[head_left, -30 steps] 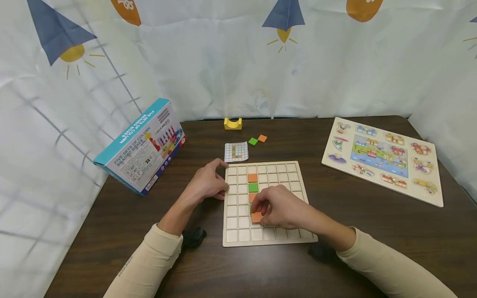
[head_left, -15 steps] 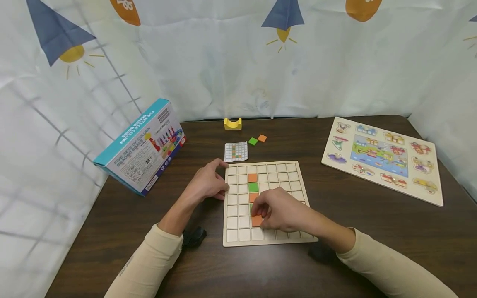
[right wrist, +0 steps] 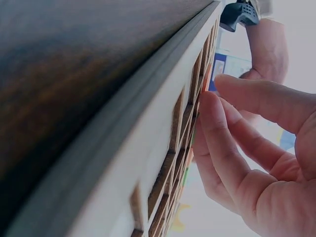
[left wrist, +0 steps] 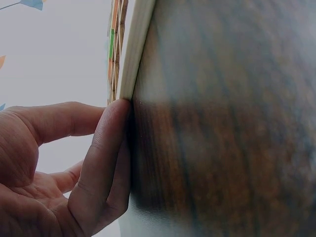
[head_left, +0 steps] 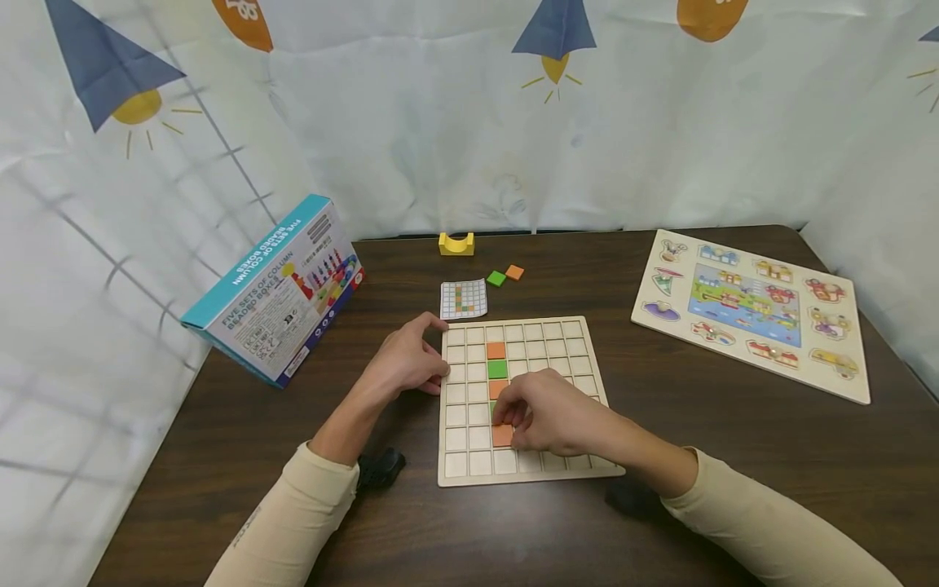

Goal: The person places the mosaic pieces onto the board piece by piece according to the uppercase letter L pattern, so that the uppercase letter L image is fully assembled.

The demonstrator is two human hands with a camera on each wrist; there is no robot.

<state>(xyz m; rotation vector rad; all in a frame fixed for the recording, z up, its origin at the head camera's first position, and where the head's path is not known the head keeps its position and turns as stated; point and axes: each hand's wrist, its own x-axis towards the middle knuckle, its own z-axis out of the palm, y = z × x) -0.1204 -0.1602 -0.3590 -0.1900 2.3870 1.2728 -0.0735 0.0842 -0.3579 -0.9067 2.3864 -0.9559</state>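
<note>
A square wooden grid board (head_left: pixel 469 481) lies on the table. Orange and green tiles run down its third column, with an orange tile (head_left: pixel 496 350) at the top and a green tile (head_left: pixel 497 369) below it. My right hand (head_left: pixel 550 412) bends over the column, its fingertips and thumb pinching the lowest orange tile (head_left: pixel 502 436), which lies in its cell. Another green tile is mostly covered by those fingers. In the right wrist view the fingertips meet that tile at the board's surface. My left hand (head_left: pixel 407 359) rests its fingertips against the board's left edge (left wrist: pixel 136 44).
Behind the board lie a pattern card (head_left: pixel 464 300), a loose green tile (head_left: pixel 495 279) and a loose orange tile (head_left: pixel 515 272). A yellow block (head_left: pixel 456 244) stands farther back. A toy box (head_left: pixel 282 293) is at left, a picture puzzle board (head_left: pixel 748 371) at right.
The lowest orange tile has moved slightly toward the board's near edge and now sits squarely in its cell. My right hand shifted with it; the left hand stayed put.
</note>
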